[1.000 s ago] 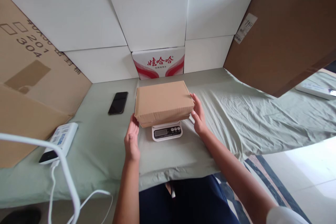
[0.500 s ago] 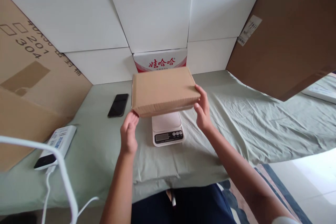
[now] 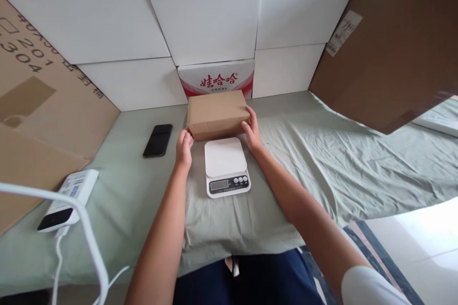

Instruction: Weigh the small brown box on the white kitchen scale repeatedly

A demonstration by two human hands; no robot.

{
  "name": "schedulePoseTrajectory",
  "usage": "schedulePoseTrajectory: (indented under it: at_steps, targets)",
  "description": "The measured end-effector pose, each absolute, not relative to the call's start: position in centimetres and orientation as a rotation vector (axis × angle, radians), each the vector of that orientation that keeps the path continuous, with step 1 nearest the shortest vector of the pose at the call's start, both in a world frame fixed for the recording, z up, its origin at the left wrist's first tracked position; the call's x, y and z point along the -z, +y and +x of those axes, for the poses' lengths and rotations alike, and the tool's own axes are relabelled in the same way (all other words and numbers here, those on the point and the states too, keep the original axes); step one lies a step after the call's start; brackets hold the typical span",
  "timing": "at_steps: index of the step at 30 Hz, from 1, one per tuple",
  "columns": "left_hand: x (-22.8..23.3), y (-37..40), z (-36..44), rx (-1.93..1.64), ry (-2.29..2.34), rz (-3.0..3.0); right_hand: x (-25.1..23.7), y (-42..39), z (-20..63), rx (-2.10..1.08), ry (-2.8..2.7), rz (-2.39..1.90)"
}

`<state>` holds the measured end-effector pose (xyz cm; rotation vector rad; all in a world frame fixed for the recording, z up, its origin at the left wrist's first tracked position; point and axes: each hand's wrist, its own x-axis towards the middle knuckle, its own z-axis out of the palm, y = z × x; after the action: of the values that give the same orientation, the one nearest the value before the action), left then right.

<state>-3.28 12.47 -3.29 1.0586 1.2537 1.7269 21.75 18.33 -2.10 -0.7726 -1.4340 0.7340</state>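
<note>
A closed brown cardboard box (image 3: 217, 113) sits on the green sheet (image 3: 322, 162) just behind a small white kitchen scale (image 3: 226, 167). My left hand (image 3: 184, 147) grips the box's near left corner. My right hand (image 3: 252, 132) holds its right end. The scale's platform is bare, its display and buttons facing me. The box stands right in front of a white carton with red Chinese lettering (image 3: 216, 77).
A black phone (image 3: 158, 139) lies left of the box. A white power bank (image 3: 68, 199) with a white cable sits at the near left. White cartons (image 3: 200, 14) wall the back; brown cardboard sheets lean at left (image 3: 39, 100) and right (image 3: 397, 47).
Both hands lifted the brown box off the scale and carried it away from me, setting it down behind the scale. The scale's platform is now uncovered.
</note>
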Motion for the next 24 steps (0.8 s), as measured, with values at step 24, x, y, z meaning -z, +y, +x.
schedulePoseTrajectory:
  at_steps: [24]
  targets:
    - [3.4, 13.1, -6.0, -1.723, 1.281, 1.003, 3.0, 19.2, 24.7, -0.902, -1.235, -0.871]
